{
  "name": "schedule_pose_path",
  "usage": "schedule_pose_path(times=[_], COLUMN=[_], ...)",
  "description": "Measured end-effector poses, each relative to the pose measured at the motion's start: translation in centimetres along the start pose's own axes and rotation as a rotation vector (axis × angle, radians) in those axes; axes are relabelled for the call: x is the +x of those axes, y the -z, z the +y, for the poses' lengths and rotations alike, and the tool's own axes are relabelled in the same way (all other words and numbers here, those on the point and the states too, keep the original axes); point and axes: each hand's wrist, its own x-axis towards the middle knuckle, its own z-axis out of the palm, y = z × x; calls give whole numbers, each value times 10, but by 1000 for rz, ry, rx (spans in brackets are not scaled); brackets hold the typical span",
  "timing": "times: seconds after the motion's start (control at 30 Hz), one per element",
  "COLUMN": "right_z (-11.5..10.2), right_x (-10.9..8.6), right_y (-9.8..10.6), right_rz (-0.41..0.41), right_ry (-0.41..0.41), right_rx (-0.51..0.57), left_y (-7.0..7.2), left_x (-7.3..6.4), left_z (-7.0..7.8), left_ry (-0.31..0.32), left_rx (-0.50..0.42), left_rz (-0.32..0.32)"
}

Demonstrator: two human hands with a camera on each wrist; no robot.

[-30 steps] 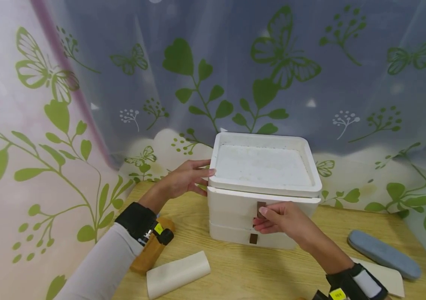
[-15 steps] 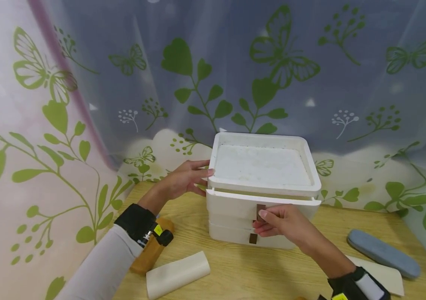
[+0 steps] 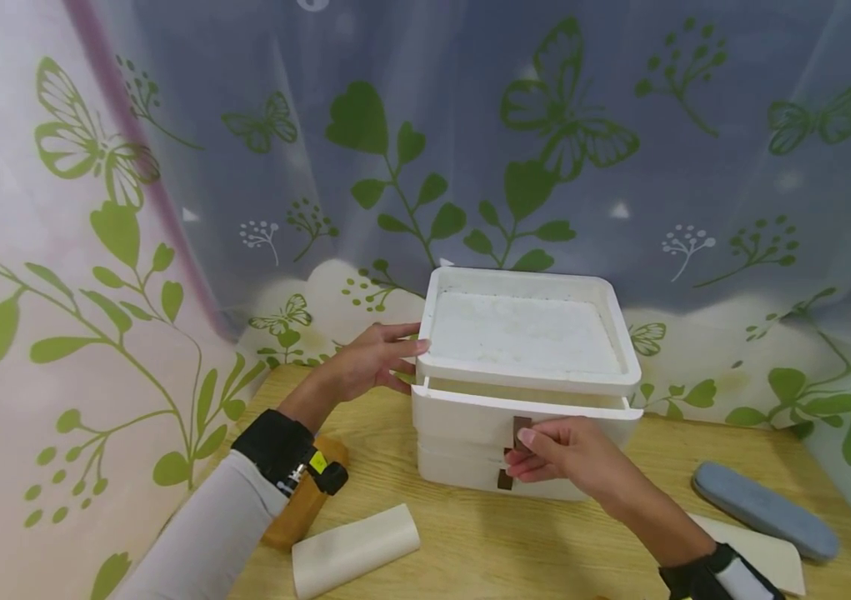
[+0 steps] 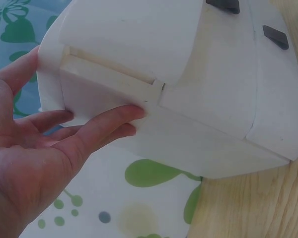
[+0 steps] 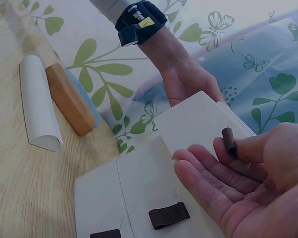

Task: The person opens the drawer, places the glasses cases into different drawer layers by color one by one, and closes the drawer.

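A white drawer cabinet with a shallow tray top stands on the wooden table. Its top drawer is pulled out a little, leaving a narrow gap below the tray rim. With thumb and index finger, my right hand pinches the brown pull tab of that drawer; the other fingers curl beneath. Against the cabinet's left side rests my left hand, its fingers extended along the wall in the left wrist view and its thumb at the top rim. Lower drawers carry similar brown tabs.
An off-white case and an orange-brown case lie at the front left, a blue one beside them in the right wrist view. Front right are a blue-grey case and another off-white piece. A leaf-patterned curtain hangs behind.
The top drawer has slid further out toward me, widening the gap under the tray. My right hand moved with its tab; my left hand stayed at the cabinet's side.
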Motion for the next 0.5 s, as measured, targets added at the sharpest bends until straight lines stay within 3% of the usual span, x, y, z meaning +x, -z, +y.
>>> schedule_pose_path(times=[0.5], right_z=[2], right_x=[-10], right_y=[-6], right_rz=[-13], right_ry=[7], right_rx=[-1], left_y=[0], left_x=[0], left_z=[-2], left_ry=[2], left_rx=[-10], left_rz=[10])
